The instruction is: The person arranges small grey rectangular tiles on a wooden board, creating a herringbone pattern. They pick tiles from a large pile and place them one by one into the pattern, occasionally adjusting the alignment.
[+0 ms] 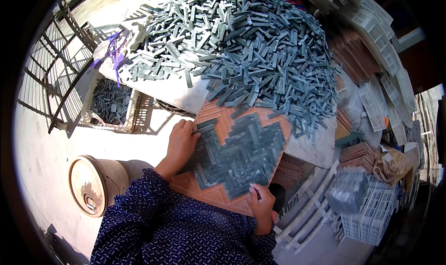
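An orange tile mould tray (186, 184) lies tilted across my lap, its far end against the heap of tiles. Narrow dark green tiles (239, 156) fill its middle in a zigzag herringbone, while bare orange grooves show at the far and near corners. My left hand (180, 144) grips the tray's left edge with curled fingers. At the near right edge my right hand (261, 204) is closed on the tray, its thumb by the outermost tiles. The fingers under the tray are hidden. Loose tiles (241, 98) lie right at the far edge.
A large heap of green tile strips (260, 42) covers the pale table (311, 149). On the left are a crate of tiles (132, 109), a lidded bucket (88, 186) and a metal rack (51, 79). Stacked orange trays (357, 156) and white crates (371, 214) stand right.
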The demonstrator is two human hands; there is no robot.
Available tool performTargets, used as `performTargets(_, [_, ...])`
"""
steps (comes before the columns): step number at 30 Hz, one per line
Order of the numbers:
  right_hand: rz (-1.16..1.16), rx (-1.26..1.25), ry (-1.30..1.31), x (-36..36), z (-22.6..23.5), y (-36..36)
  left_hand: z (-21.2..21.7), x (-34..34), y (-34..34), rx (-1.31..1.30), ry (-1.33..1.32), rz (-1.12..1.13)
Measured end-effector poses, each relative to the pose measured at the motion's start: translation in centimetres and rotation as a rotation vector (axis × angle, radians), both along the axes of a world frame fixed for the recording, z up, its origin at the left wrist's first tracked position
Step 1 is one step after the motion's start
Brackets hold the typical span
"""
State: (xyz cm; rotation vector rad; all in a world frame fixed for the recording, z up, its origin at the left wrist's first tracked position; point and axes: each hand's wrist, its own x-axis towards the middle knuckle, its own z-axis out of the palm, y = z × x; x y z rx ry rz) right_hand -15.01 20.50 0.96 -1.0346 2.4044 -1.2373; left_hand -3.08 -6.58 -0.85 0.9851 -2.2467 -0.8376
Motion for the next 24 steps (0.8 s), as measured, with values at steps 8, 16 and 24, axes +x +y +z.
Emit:
performTargets(8, [0.128, -0.050, 0.103, -0.6, 1.2, -1.7, 0.4, 1.0, -0.8, -0.071, 0.042, -0.094])
performTargets(16, [0.410, -0.101, 0.032, 2.3, 1.9, -7.0, 2.6, 6.8, -1.2, 1.587, 0.724, -0.124])
performTargets(24, [0.641, -0.018, 0.163, 3.6, 1.1, -12.8, 1.7, 10.8, 1.2, 1.449, 0.650, -0.085])
